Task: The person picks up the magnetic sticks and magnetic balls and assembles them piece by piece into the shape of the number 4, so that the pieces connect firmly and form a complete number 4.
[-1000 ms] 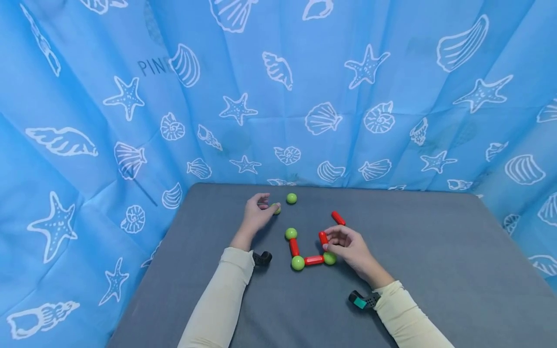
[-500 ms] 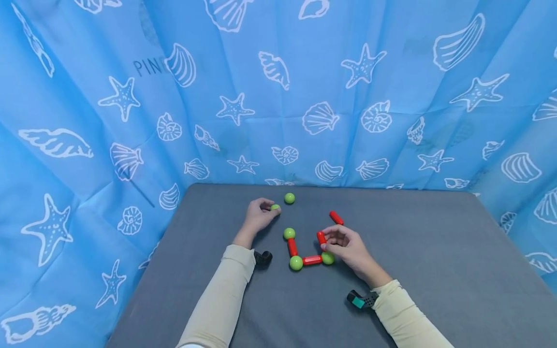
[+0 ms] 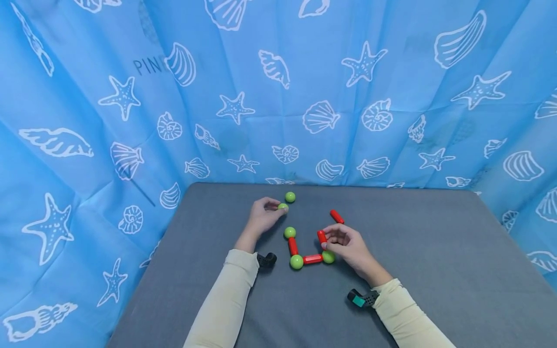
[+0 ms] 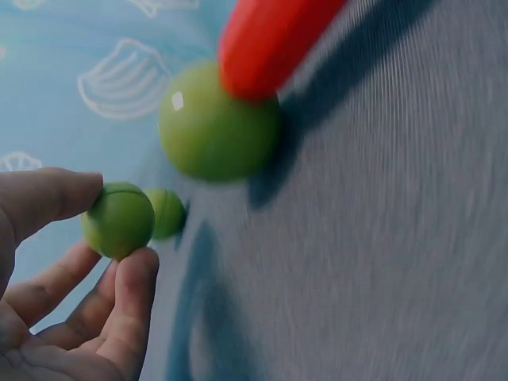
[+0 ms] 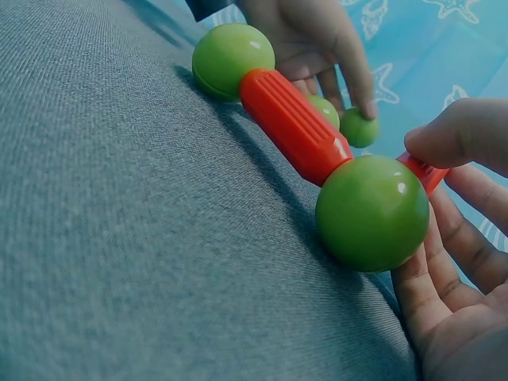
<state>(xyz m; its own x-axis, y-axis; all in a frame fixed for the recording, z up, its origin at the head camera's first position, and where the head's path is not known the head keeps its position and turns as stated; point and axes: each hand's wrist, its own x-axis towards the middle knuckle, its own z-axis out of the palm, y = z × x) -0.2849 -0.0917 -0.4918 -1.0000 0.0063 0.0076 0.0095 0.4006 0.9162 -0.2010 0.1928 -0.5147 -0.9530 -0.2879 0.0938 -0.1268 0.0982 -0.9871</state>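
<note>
Your left hand (image 3: 264, 215) is just above and left of the middle of the head view, its fingers clamped on a green ball (image 3: 283, 207). The left wrist view shows this held ball at the left of the frame, pinched between one fingertip above and another below. Just beyond it sits a loose ball (image 3: 290, 196), at the upper middle of the tabletop (image 3: 435, 251) in the head view.

Your right hand (image 3: 348, 244) is right of centre, its fingers clamped on a tilted red stick (image 3: 321, 237). The stick lies between your thumb and fingers, its lower end close to the right-hand ball (image 3: 328, 256); your thumb hides whether they join. In the right wrist view, that ball sits just in front of your fingers, and the pinched stick shows behind it.

Below the centre of the head view, the bottom stick (image 3: 312, 259) runs from the right-hand ball to the corner ball (image 3: 297, 262). The left-side stick (image 3: 293, 246) rises from there to the top ball (image 3: 289, 232), which lies below your left fingers, apart from them. A spare red stick (image 3: 337, 216) rests just above your right hand, and a blue curtain (image 3: 278, 130) fills the upper frame.
</note>
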